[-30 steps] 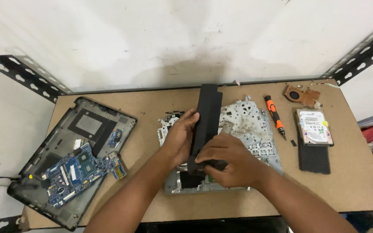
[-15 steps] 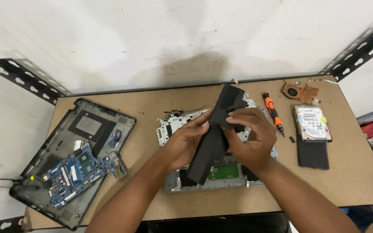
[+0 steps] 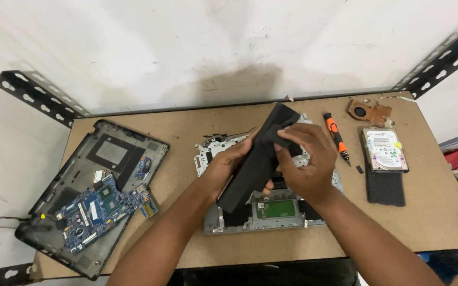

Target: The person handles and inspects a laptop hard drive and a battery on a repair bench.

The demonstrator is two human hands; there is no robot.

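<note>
A: Status?
B: Long black battery bar point(image 3: 255, 159) lifted off the laptop chassis point(image 3: 271, 212); left hand point(image 3: 229, 167) cupped under it, right hand point(image 3: 306, 159) pinching its top end.
A: Stripped already?
B: Blue board point(image 3: 99, 206) in the base cover point(image 3: 70, 212), hard drive point(image 3: 384, 149), fan point(image 3: 368, 112) out; chassis parts probably left.

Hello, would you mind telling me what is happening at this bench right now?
A person is taking a laptop apart with bare hands. Both the left hand and the right hand hold a long black battery pack tilted above the silver palmrest frame on the brown table. To the left lies the dark bottom cover with the blue motherboard resting in it. To the right lie an orange screwdriver, a copper cooling fan and a hard drive beside a black foam pad.
</note>
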